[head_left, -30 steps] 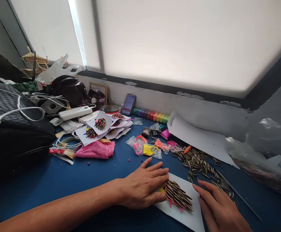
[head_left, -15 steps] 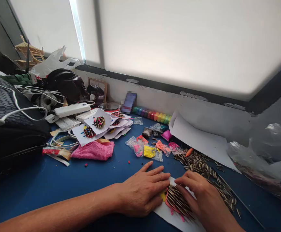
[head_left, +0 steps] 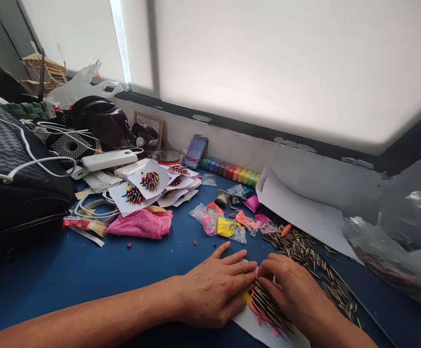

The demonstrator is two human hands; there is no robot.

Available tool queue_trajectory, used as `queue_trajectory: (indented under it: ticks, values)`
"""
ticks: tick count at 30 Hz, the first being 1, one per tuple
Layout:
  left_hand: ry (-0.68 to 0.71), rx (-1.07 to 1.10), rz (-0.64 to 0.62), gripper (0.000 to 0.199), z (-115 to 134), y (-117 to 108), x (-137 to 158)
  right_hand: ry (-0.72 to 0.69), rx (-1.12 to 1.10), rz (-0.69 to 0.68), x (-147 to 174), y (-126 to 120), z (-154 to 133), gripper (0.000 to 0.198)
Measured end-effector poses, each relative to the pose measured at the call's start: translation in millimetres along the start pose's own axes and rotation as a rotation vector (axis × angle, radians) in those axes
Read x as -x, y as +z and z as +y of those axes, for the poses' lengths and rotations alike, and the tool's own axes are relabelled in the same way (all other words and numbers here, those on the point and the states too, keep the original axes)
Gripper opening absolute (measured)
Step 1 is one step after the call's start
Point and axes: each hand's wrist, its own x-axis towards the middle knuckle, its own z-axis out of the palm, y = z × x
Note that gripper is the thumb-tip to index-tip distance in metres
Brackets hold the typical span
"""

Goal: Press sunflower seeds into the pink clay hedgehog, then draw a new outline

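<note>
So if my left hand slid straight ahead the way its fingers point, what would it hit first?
The left hand points right, so it would probably meet the right hand first, at the seed figure on the white paper.

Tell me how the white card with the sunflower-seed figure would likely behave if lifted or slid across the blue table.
The white card looks thin, so it would probably flex under the seed figure. It lies flat on the blue table beneath the left hand and right hand, so it likely slides easily. Whether the seeds are firmly stuck cannot be told.
</note>
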Motion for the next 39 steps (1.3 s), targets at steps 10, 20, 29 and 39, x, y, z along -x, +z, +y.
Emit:
queue_trajectory:
  ticks: [10,20,29,39]
  values:
    - [0.024,0.001,0.035,0.047,-1.9,1.5,0.9,0.106,-0.136,-0.134,-4.0,0.8,5.8,0.019]
    - [0.021,-0.007,0.038,0.047,-1.3,2.3,0.9,0.082,-0.152,-0.143,-5.4,3.9,10.3,0.018]
    - [0.015,-0.019,0.049,0.041,-0.9,3.5,0.4,0.058,0.029,-0.132,-3.8,3.0,2.6,0.019]
    - [0.015,-0.017,0.062,0.043,1.2,0.5,0.4,-0.023,0.066,-0.067,-1.5,4.4,1.2,0.023]
